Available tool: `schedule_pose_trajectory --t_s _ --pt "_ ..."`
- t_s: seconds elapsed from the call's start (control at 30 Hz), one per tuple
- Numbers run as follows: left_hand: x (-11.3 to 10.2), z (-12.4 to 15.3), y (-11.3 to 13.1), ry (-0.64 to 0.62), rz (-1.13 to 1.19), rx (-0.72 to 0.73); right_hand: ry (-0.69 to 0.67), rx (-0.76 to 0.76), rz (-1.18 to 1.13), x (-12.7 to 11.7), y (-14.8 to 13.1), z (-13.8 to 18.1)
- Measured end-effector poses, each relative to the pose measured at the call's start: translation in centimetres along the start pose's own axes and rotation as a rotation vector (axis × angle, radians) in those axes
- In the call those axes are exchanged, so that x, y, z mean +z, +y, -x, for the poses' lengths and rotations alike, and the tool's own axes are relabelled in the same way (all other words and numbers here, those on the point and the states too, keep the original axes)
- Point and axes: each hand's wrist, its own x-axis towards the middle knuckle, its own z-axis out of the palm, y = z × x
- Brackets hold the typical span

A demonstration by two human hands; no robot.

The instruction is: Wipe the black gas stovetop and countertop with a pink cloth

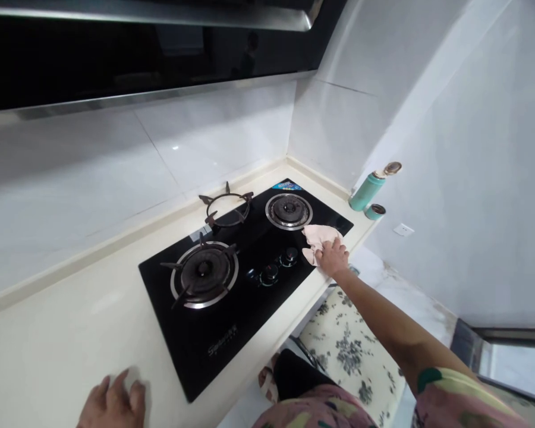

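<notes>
My right hand [333, 257] presses a pale pink cloth [320, 236] onto the front right part of the black glass gas stove [245, 309]. Just left of the cloth are two control knobs [270, 273]. Behind it is the right burner [289, 211], which has no pan support on it. My left hand [113, 404] rests on the cream countertop [62, 333] near the stove's front left corner. Its fingers are spread and hold nothing. The left burner [204, 270] carries its pan support, while a loose pan support [228, 209] lies across the stove's back edge.
A green flask [367, 191] with its lid flipped up stands at the counter's right end, beside a small green cup [375, 211]. Overhead hangs a black range hood [151, 59]. Below the counter edge is a chair with a floral seat [343, 333].
</notes>
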Motion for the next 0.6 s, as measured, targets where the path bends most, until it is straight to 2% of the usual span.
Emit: schedule_pose_trajectory --t_s 0.1,0.27,0.6 --pt "0.0 -0.1 0.4 -0.01 -0.004 -0.03 -0.001 0.002 0.003 0.1 -0.3 0.3" --pt "1.1 -0.7 -0.7 -0.006 -0.025 -0.059 0.016 0.009 0.001 -0.1 -0.5 0.0" --pt "0.4 -0.4 0.0 -0.024 -0.012 -0.072 0.056 0.008 0.027 0.7 -0.6 -0.3"
